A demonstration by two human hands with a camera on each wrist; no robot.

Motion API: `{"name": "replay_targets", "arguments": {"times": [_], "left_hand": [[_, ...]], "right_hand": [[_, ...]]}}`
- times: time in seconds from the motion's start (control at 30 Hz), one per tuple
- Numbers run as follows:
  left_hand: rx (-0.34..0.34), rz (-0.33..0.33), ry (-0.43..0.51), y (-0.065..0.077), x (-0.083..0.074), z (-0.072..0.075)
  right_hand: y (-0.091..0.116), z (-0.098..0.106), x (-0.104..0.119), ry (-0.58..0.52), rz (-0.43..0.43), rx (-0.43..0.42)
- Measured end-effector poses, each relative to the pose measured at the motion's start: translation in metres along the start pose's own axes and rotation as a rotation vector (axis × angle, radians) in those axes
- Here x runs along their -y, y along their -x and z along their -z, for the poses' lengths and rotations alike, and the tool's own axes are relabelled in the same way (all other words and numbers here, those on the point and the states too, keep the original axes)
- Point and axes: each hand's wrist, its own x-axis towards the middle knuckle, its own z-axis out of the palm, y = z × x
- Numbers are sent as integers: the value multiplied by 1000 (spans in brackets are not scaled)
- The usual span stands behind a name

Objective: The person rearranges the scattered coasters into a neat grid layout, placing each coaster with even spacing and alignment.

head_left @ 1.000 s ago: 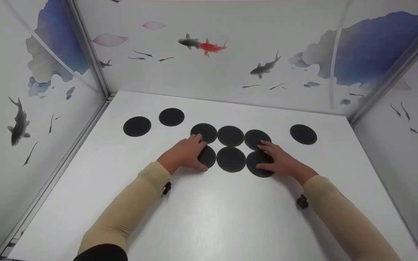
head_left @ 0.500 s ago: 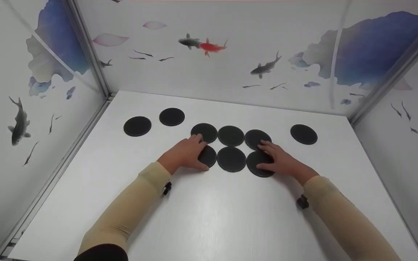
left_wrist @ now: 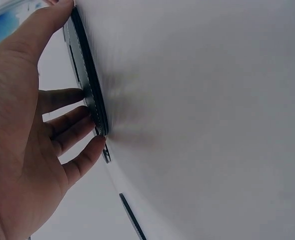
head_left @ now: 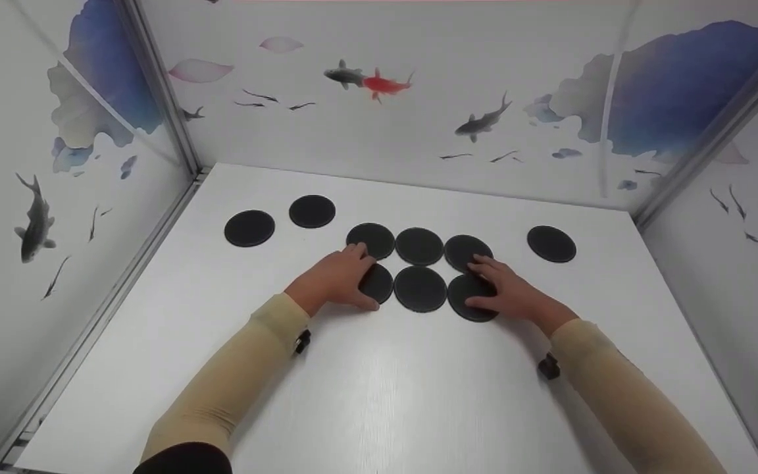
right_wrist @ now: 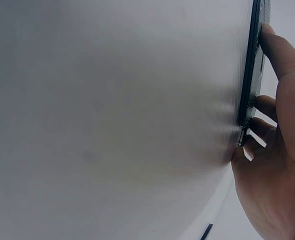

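Black round coasters lie in two touching rows in the head view. My left hand rests on the front-left coaster, its fingers reaching the back-left coaster and its thumb at the near edge. On the other side, my right hand spreads over the front-right coaster, fingertips touching the back-right coaster. Between the hands lie the front-middle coaster and back-middle coaster. Both wrist views show fingertips on the coasters, whose dark edges lie flat on the table.
Two loose coasters lie at the back left, one further left and one nearer the group. Another loose coaster lies to the right. White panels painted with fish enclose the white table at the back and both sides.
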Motion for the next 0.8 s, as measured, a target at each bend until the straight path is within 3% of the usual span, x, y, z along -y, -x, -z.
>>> {"name": "replay_targets", "arguments": {"times": [0.33, 0.63, 0.8], "left_hand": [[-32, 14, 74, 12, 16, 11], [-84, 58, 78, 26, 46, 24], [-129, 127, 105, 31, 70, 27]], "right_hand": [[-1, -1, -1, -3, 0, 3], [-1, 2, 1, 2, -10, 6], [-1, 0, -1, 1, 14, -4]]}}
